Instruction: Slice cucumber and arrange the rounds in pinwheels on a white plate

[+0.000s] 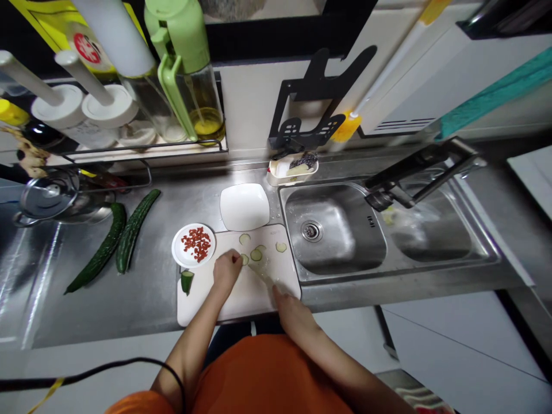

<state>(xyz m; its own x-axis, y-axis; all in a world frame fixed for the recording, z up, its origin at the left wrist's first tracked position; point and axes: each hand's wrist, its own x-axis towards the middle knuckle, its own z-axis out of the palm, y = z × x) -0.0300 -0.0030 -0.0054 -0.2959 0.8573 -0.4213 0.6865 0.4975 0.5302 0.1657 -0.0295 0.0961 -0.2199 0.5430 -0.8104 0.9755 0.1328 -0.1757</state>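
Note:
On the white cutting board [202,305], my left hand [226,271] is closed, its fingertips right beside a pale cucumber slice [245,260]. Whether they pinch anything is hidden. My right hand [294,313] is wrapped round a knife [261,273], whose blurred pale blade points toward the left hand. Several more slices lie on the board, among them one slice [256,254] in the middle and another slice [281,247] at the right. A short green cucumber chunk [187,282] sits at the board's left edge.
A white plate [175,253] with chopped red bits overlaps the board's left corner; a white dish [244,207] is behind. Two whole cucumbers [103,253] lie left. To the right are a double sink [340,230] and black faucet [405,175]. An oil bottle [190,86] stands on the rack.

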